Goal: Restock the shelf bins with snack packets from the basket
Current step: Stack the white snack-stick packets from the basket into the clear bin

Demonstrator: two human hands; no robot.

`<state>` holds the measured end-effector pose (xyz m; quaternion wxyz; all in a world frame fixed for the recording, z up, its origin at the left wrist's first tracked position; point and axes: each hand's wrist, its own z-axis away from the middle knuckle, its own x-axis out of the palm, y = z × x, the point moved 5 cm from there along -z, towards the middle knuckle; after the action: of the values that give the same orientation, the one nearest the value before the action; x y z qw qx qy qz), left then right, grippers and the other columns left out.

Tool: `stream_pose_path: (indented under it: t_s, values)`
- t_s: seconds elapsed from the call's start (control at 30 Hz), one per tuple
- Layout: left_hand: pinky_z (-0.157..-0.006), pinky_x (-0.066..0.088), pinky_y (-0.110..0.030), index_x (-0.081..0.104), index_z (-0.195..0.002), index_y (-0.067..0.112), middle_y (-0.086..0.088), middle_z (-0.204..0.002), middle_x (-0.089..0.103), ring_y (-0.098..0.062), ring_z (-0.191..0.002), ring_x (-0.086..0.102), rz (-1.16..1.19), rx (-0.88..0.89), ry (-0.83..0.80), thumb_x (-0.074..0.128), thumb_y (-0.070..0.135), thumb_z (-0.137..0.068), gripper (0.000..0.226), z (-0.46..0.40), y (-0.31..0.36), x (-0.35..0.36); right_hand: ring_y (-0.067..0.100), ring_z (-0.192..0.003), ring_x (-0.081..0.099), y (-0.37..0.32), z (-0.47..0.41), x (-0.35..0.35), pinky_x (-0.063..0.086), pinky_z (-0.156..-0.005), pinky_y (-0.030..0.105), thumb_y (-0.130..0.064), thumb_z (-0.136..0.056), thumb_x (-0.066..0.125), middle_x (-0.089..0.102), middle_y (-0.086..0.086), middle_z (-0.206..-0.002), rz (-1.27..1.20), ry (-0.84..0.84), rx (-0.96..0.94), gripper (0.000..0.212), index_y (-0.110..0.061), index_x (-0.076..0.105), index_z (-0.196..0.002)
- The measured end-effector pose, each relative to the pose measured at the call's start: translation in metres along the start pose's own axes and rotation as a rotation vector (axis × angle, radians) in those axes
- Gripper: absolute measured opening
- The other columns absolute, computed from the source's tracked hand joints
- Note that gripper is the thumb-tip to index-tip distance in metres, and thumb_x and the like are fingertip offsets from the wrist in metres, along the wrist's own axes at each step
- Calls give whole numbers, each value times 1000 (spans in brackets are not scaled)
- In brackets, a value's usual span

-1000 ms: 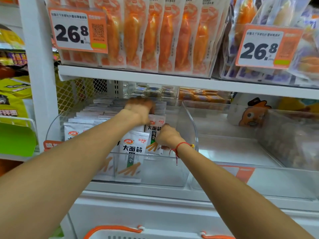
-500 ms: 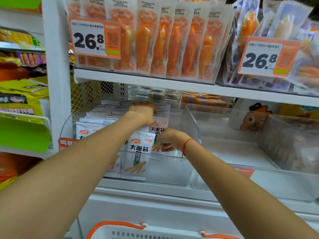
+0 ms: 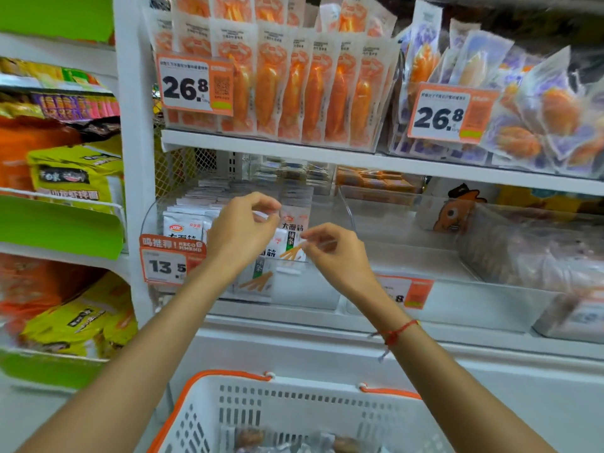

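A clear shelf bin (image 3: 313, 291) on the middle shelf holds rows of white snack packets (image 3: 183, 225) with green and orange print. My left hand (image 3: 243, 232) and my right hand (image 3: 336, 251) hover side by side just in front of the bin's front packets, touching none of them. Both hands have loosely curled fingers and hold nothing. A red string bracelet sits on my right wrist. Below, a white basket (image 3: 294, 407) with an orange rim holds a few brownish packets (image 3: 248, 438) at its bottom.
Right of the stocked bin stands a clear bin (image 3: 425, 259) with nothing visible in it, and then a bin of wrapped snacks (image 3: 529, 256). Orange packets (image 3: 294, 93) and price tags fill the shelf above. Yellow bags (image 3: 75, 178) sit on the left rack.
Both hands have pulled back out of the bin towards me and let go of the packets. The view has tilted down, showing more of the basket.
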<state>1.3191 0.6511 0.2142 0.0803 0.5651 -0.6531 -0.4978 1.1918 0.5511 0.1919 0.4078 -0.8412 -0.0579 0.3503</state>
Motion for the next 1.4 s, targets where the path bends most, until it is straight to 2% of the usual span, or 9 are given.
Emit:
stream_pose_path:
  t_s: [0.33, 0.6, 0.7, 0.83, 0.97, 1.07, 1.17, 1.27, 1.4]
  values:
    - [-82, 55, -40, 65, -76, 40, 8, -88, 69, -19, -90, 66, 264, -300, -251, 66, 13, -85, 28, 143, -92, 80, 12, -74, 62, 95, 131, 15, 48, -65, 18, -14, -94, 57, 66, 5, -92, -181, -476, 508, 14, -13, 64, -106]
    - [-92, 49, -34, 62, -85, 31, 13, -89, 63, -13, -95, 61, 201, -568, -589, 59, 11, -91, 21, 267, -145, 154, 16, -66, 50, 205, 225, 29, 38, -52, 17, -14, -94, 54, 61, 6, -81, 68, -551, 807, 22, 3, 65, -103]
    - [-86, 47, -29, 64, -89, 28, 9, -90, 60, -17, -96, 61, 98, -658, -790, 58, 26, -93, 7, 311, -155, 182, 19, -76, 54, 246, 257, 33, 42, -69, 27, -11, -92, 51, 55, 11, -88, 208, -541, 927, 22, 2, 62, -105]
    - [-71, 45, -26, 61, -79, 14, -7, -77, 59, -22, -71, 58, -104, -755, -1222, 52, 45, -93, 35, 367, -153, 211, 34, -128, 42, 282, 302, 36, 37, -102, 37, -24, -96, 47, 36, 22, -142, 414, -543, 1080, 58, 3, 25, -142]
    - [-68, 47, -20, 63, -107, 10, -11, -107, 66, -19, -96, 65, -256, -624, -1550, 52, 57, -88, 52, 405, -134, 224, 35, -135, 33, 292, 332, 47, 33, -110, 38, -17, -97, 43, 23, 22, -149, 423, -655, 1156, 65, 6, 5, -145]
    - [-57, 49, -12, 62, -104, 5, -14, -118, 65, -6, -67, 62, -163, -716, -1471, 60, 34, -91, 33, 414, -140, 231, 34, -126, 45, 303, 333, 47, 43, -102, 38, -20, -94, 49, 28, 27, -145, 459, -559, 1146, 74, 6, 2, -145]
    - [-73, 57, -27, 60, -112, 5, -12, -120, 63, -17, -84, 64, -37, -824, -1339, 62, 14, -90, 23, 404, -159, 230, 27, -93, 56, 306, 332, 50, 48, -90, 36, -22, -90, 52, 46, 32, -121, 517, -588, 1074, 36, -1, 43, -118]
    - [-54, 48, -19, 62, -95, 9, -6, -90, 63, -11, -63, 58, 3, -825, -1106, 59, 10, -91, 6, 378, -182, 217, 32, -117, 48, 298, 329, 55, 41, -95, 36, -25, -89, 55, 47, 22, -129, 563, -640, 960, 44, -1, 44, -124]
    - [-59, 45, -21, 56, -102, 10, -2, -88, 62, -11, -68, 58, 87, -841, -671, 56, 19, -95, 12, 342, -201, 193, 39, -132, 28, 285, 321, 71, 27, -111, 43, -33, -86, 60, 29, 18, -139, 459, -702, 880, 49, -16, 47, -130]
